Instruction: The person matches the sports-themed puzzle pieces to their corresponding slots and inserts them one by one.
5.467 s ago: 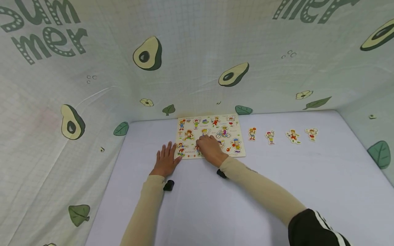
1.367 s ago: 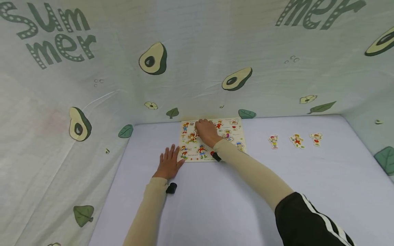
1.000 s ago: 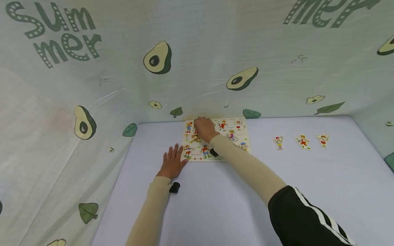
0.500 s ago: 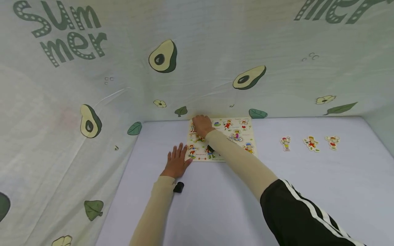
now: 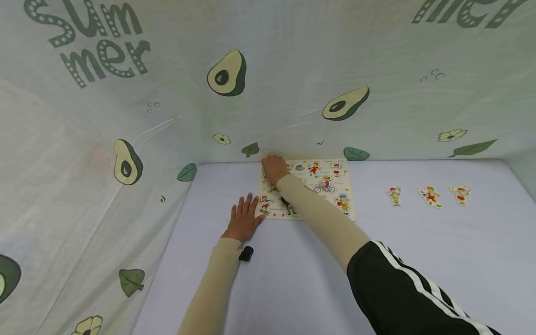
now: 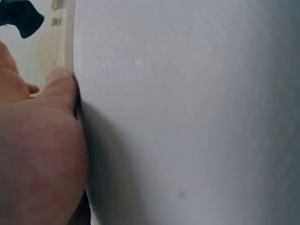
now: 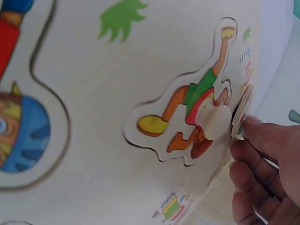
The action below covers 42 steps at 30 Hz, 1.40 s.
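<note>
A wooden knob puzzle board (image 5: 349,211) with printed sport figures lies against the back of the table. My right hand (image 5: 275,168) is over its upper left corner. In the right wrist view, the thumb and fingers pinch a thin puzzle piece (image 7: 241,110), seen almost edge-on, its picture hidden. Beside it, the running-figure piece (image 7: 206,98) with a pale knob sits in its recess. My left hand (image 5: 244,219) lies flat at the board's lower left with fingers spread; in the left wrist view the thumb (image 6: 58,86) rests on the board's edge.
Three loose figure pieces, a pink-capped one (image 5: 394,196), a footballer (image 5: 430,197) and a red-skirted one (image 5: 460,195), lie in a row right of the board. A printed curtain (image 5: 284,70) rises behind the table.
The right hand has gone from the board's middle to its upper left corner. The loose piece nearest the board has left the row. The left hand keeps its place by the board.
</note>
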Motion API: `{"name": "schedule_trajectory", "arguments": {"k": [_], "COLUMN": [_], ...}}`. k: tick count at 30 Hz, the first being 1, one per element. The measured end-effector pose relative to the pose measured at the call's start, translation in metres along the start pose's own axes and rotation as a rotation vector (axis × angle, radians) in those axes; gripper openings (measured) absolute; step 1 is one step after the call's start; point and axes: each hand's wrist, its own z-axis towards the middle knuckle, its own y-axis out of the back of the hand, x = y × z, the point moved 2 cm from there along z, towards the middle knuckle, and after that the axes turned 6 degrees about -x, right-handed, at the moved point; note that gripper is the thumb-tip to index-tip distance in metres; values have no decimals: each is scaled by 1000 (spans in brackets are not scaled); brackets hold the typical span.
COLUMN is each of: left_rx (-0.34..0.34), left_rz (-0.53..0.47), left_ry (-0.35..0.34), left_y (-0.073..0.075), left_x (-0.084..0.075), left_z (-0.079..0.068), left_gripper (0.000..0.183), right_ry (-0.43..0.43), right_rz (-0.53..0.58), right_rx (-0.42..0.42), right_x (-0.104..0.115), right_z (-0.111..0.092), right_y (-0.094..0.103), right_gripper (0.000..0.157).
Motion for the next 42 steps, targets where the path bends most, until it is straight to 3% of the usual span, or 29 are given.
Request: {"name": "schedule_trajectory", "arguments": {"k": [13,20,24,32,42], "left_rx": [-4,-14,-15,-6,6], "left_rz": [-1,5,27,7,-15], "left_ry": [-8,-17,-11,-5,-12], "left_y": [2,1,6,13,6], "left_x": [-4,-12,-11,-8,-8], "left_z": [-2,-4,-6,-7,-4], "left_gripper": [67,67,67,67,67], "right_ry": [-38,-23,2,10,-104], "right_rz": [32,-45,-54,-36,98], "right_rx": [3,39,18,-111,-187], "right_x": [1,-7,-10,-36,-91], "right_z": [-2,-10,-19,-57,-121], "right_y": [3,0,8,42,68], "right_gripper": [15,20,24,21,19]}}
